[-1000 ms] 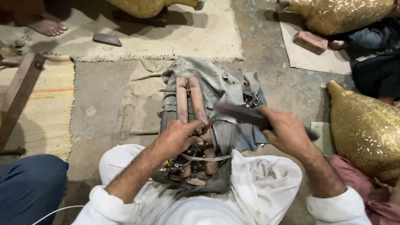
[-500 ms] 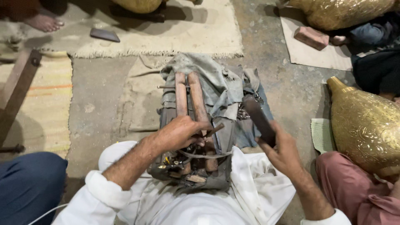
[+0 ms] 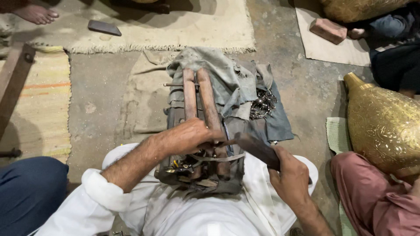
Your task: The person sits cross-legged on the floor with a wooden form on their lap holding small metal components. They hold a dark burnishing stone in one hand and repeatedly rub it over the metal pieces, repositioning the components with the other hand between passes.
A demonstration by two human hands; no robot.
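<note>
Here we press our left hand (image 3: 192, 137) on the two wooden bars (image 3: 202, 102) of the cloth-draped block (image 3: 205, 131) between our knees, while our right hand (image 3: 291, 177) grips a dark mallet (image 3: 256, 148) touching them; striking seems underway, needing a steady aim.

Two wooden rods (image 3: 199, 98) are seen at twelve o'clock, one brick (image 3: 328, 30) at two, one brass vessel (image 3: 385, 124) at three, one bare foot (image 3: 37, 13) at ten.
</note>
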